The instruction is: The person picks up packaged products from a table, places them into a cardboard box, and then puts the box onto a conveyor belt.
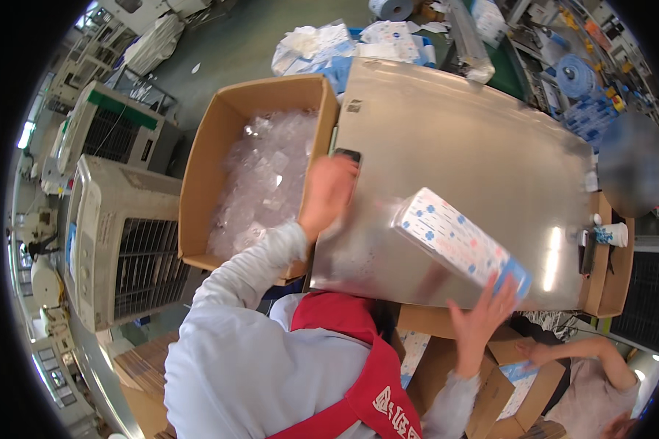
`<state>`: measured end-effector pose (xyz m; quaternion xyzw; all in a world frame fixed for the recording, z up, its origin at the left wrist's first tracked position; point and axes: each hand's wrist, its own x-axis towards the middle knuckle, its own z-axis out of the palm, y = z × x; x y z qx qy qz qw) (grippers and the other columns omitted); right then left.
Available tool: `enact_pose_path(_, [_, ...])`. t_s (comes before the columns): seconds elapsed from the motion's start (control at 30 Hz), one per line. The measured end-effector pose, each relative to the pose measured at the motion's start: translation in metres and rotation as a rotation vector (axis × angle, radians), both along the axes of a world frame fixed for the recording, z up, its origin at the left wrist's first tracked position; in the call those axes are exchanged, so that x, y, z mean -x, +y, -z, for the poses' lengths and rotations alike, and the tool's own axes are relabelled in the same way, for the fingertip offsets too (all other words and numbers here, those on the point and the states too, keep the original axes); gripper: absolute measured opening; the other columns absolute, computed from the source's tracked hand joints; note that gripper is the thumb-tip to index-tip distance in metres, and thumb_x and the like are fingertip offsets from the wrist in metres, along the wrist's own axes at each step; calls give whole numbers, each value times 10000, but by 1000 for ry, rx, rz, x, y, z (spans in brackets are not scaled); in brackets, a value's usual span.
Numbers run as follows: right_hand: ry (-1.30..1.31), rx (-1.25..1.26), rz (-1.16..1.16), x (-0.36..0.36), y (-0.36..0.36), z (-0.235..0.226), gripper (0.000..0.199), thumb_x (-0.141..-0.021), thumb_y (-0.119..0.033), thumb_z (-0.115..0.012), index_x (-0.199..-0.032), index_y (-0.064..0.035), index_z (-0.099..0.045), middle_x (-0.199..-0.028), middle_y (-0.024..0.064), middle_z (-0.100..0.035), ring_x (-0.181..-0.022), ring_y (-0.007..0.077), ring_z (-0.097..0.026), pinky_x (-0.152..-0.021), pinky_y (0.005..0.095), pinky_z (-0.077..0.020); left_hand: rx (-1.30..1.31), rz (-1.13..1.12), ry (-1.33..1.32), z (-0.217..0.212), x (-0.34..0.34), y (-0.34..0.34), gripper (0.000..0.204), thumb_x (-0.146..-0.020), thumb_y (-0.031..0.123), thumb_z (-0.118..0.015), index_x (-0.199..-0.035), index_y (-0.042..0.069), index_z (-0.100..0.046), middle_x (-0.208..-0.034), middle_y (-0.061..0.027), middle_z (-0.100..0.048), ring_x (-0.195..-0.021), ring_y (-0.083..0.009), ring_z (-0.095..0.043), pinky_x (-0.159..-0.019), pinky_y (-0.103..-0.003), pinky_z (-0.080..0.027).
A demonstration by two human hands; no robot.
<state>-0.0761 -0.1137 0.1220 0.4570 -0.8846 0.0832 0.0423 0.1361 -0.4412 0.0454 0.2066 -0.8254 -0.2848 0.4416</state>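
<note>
A long white pack point(458, 238) with blue and pink patterning and a blue end lies slantwise over the metal table, clear film showing at its far end. My right hand point(482, 313) is at the pack's blue near end, fingers spread and thumb held apart. The fingertips overlap that end; whether they press on it cannot be made out. My left hand point(328, 194), blurred, is at the table's left edge beside the carton. Its fingers look curled, and what they hold, if anything, is hidden. Just beyond them a small black object point(348, 155) shows.
A brown carton point(190, 197) of crumpled clear plastic adjoins the metal table point(476, 132) on the left. Open cartons point(483, 399) with similar packs stand below the near edge. At right, a co-worker's arm point(578, 350) reaches toward them. Grey air coolers point(99, 249) stand far left.
</note>
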Motion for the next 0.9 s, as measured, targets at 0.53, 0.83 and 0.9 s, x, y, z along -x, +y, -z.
enact_pose_path(0.53, [-648,353,666,-135,279,25,722,-880,-239,-631,-1465,-21,-268,-1301,204,-449,-1212,314,-440,-1020,462,-350,-228,-802,-895,134,-196,-47,249,-900,286,-546,-1022,136,-702,-973,-128,-699,-920,-344,-658,-798,-452,-517])
enact_pose_path(0.83, [-356,-253,886,-141,323,251,749,-923,-68,-469,-1529,-364,-144,-1044,200,-464,-956,371,-465,-821,485,-409,-63,-281,-469,7,-92,-6,307,-975,262,-518,-1050,7,-670,-927,-99,-707,-860,-209,-674,-771,-328,-514])
enact_pose_path(0.9, [-383,-488,1039,-117,325,295,770,-933,-129,-478,-1525,-406,-70,-1200,270,-450,-1021,398,-455,-865,519,-413,-86,50,-379,-38,-5,78,248,-957,193,-550,-1050,-3,-670,-946,-102,-699,-865,-207,-668,-793,-334,-517])
